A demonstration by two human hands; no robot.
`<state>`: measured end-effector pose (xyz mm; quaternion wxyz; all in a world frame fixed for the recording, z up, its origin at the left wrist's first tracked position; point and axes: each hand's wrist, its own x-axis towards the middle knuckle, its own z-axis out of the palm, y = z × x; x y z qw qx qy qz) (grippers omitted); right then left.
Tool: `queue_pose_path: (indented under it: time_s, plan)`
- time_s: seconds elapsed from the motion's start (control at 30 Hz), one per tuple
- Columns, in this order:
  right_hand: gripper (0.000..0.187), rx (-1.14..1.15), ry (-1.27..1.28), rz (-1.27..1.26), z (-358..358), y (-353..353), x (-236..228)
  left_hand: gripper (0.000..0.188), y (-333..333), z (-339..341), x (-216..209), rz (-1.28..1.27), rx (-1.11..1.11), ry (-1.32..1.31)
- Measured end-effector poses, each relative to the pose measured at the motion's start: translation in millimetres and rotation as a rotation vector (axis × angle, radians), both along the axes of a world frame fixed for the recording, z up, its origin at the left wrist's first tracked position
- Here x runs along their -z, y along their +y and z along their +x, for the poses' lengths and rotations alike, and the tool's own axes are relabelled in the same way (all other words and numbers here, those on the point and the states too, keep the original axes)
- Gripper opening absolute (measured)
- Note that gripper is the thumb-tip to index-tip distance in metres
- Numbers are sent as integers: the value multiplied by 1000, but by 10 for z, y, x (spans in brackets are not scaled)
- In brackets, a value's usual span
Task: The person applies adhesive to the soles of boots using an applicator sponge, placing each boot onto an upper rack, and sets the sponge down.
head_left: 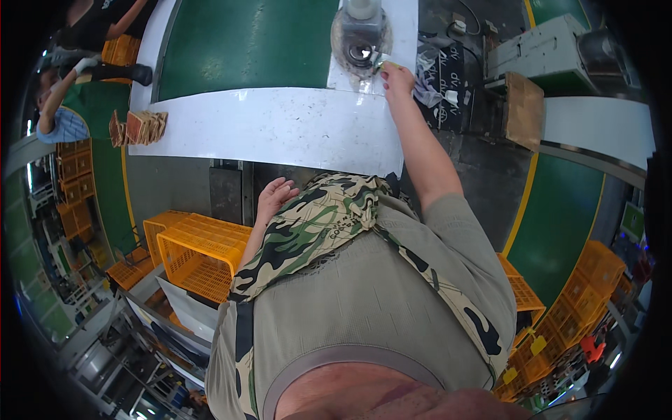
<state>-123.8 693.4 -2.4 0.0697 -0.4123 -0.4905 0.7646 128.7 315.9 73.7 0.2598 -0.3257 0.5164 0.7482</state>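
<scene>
My right hand [397, 78] reaches forward to the far end of the white tabletop, fingers pinched on a small green-and-white piece [382, 61] whose kind I cannot make out. Just left of it stands a dark, glossy device [360, 43] with a round opening at its front and a white cap on top, set on a stained oval base [339, 57]. Close to my body, below the table's near edge, my left hand [274, 201] hangs beside the camouflage apron [315, 217]. Its fingers are loosely bent and apart, with nothing seen in them.
A green belt surface [245, 45] runs beyond the white table edge [266, 119]. Stacked brown pieces [143, 128] sit at its left corner. Yellow crates [199, 241] stand at lower left. Two people work at far left. A black cloth-covered stand [444, 91] is right of my forearm.
</scene>
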Motion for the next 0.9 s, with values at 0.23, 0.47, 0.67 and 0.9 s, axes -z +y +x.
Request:
queue_pose_path:
  time_s: [0.23, 0.47, 0.67, 0.9]
  plan:
    - [32, -102, 17, -50, 328, 13, 27, 58, 173, -10, -14, -111, -10, -35]
    - [22, -259, 16, -85, 587, 523, 83, 54, 283, -22, 280, -131, 59, -54]
    - [15, -70, -10, 129, 80, 1527, 523, 52, 235, -34, 331, -99, 88, -33]
    - [39, 18, -222, 631, -824, 2795, 1231, 50, 331, -191, 195, -240, 103, -102]
